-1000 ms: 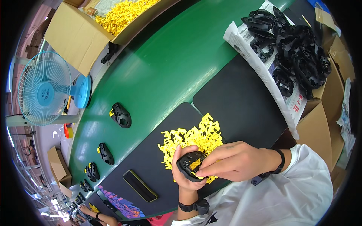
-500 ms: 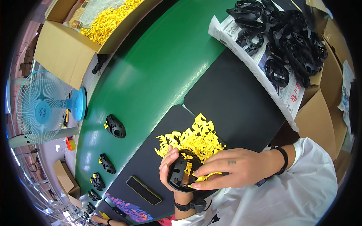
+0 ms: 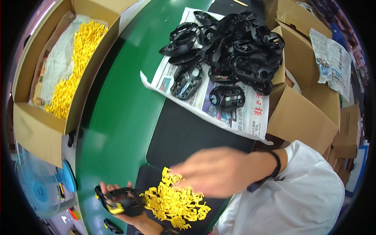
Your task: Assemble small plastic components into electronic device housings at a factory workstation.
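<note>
My left hand (image 3: 129, 218) is wrapped round a black plastic shell (image 3: 132, 200) with a bright yellow part on it, low over the green table on the left. Just behind its fingers lies another black shell (image 3: 99, 193) with a yellow part, partly covered. My right hand (image 3: 217, 172) is smeared by motion above a heap of small yellow plastic clips (image 3: 172, 203). What its fingers hold, if anything, does not show. The heap rests on a black mat (image 3: 176, 131).
Many black shells (image 3: 243, 51) are piled on newspaper (image 3: 203, 113) at the far right, beside open cardboard boxes (image 3: 301, 117). A carton (image 3: 37, 129) of yellow clips stands far left, with a blue fan (image 3: 39, 190) below it. One more shell (image 3: 112, 226) lies on the green table (image 3: 117, 98).
The view has swung toward the right. My left hand has carried the black shell away from the heap to the left. My right hand has come off the shell and moved over the clips.
</note>
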A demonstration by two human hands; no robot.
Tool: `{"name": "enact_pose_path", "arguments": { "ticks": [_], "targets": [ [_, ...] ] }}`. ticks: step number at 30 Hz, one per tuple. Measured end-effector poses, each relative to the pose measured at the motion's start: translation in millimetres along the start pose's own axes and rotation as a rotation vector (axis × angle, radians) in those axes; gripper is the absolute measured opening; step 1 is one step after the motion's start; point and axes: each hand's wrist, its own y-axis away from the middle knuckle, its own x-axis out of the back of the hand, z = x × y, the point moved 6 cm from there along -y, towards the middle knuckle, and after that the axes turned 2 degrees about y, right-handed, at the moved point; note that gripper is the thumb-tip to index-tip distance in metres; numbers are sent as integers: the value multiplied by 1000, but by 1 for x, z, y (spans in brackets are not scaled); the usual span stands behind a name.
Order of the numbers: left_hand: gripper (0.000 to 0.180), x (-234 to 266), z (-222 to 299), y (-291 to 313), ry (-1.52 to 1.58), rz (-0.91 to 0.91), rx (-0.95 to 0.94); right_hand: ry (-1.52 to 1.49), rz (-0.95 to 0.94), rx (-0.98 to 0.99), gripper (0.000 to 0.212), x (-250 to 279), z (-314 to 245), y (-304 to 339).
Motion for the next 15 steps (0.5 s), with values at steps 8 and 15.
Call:
{"name": "enact_pose_path", "arguments": {
  "ticks": [8,15],
  "targets": [
    [57,113,-50,-65,-19,277,352,761,-23,-535,41,103,77,60],
    [55,138,-24,-78,-910,428,113,733,20,-499,33,84,91,59]
  ]
}}
